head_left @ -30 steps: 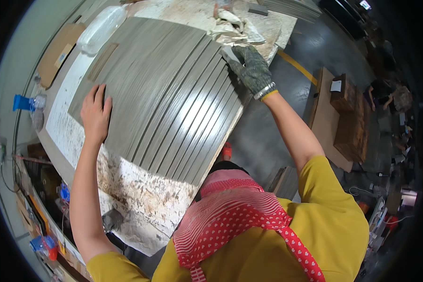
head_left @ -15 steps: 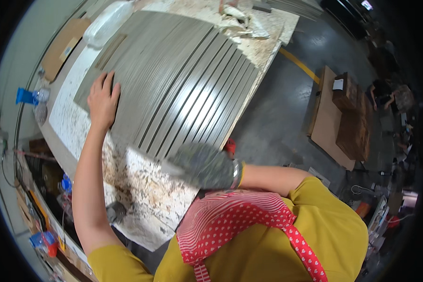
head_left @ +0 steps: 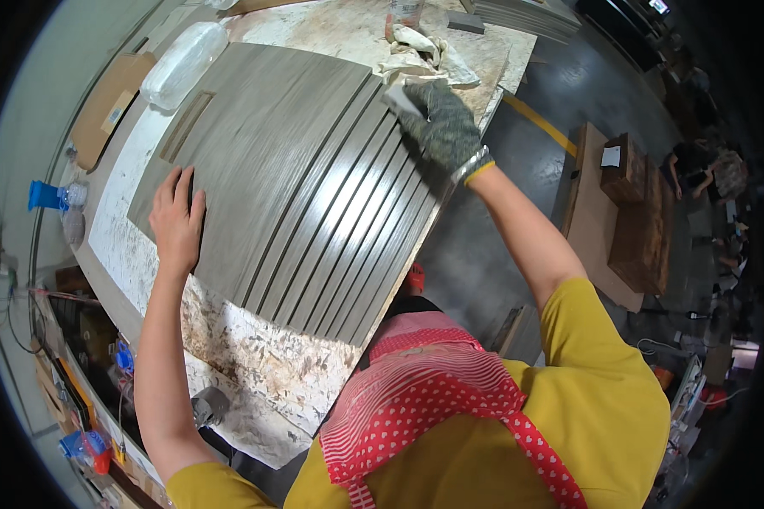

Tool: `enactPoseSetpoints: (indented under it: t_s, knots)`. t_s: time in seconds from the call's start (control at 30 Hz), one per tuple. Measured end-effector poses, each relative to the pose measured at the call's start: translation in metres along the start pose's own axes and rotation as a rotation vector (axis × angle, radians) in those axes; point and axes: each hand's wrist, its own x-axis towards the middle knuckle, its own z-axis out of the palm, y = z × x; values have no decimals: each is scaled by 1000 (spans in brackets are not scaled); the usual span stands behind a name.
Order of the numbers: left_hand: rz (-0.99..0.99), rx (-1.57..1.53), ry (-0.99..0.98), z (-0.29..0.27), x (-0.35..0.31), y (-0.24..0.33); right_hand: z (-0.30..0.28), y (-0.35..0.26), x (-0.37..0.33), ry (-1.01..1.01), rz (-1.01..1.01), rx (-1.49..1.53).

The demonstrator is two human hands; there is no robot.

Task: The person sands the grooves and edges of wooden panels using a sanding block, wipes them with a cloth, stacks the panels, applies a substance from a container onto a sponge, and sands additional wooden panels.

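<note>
Several grey wood-grain boards (head_left: 263,127) lie side by side on the worktable, a wide one to the left and narrow strips (head_left: 348,204) with dark gaps to the right. My bare left hand (head_left: 177,227) rests with its fingers stretched on the left part of the wide board. A dark grey-green work glove covers my right hand (head_left: 443,125), which is over the far ends of the strips. Its fingers are closed on a pale grey pad (head_left: 399,100) pressed at the boards; the pad's exact kind is unclear.
A crumpled stained cloth (head_left: 424,55) lies beyond my right hand, near a small dark grey block (head_left: 465,22). A clear plastic-wrapped bundle (head_left: 185,64) sits at the far left. Brown cartons (head_left: 641,212) stand on the floor to the right. The table sheet (head_left: 255,339) is stained.
My right hand has swept from the near ends of the strips to their far ends with the pad. My left hand stays flat on the wide board.
</note>
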Motion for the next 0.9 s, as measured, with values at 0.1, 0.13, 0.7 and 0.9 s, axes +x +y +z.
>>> enactPoseSetpoints:
  t_s: [0.1, 0.13, 0.7, 0.9]
  knots:
    - [3, 13, 19, 2, 3, -1, 24, -27, -42, 90, -307, -54]
    - [-1, 24, 33, 1, -1, -4, 28, -51, -58, 46, -361, -35]
    - [-32, -28, -22, -5, 0, 9, 0, 3, -10, 152, 26, 237]
    - [-32, -25, -43, -9, 1, 11, 15, 25, 31, 142, -62, 3]
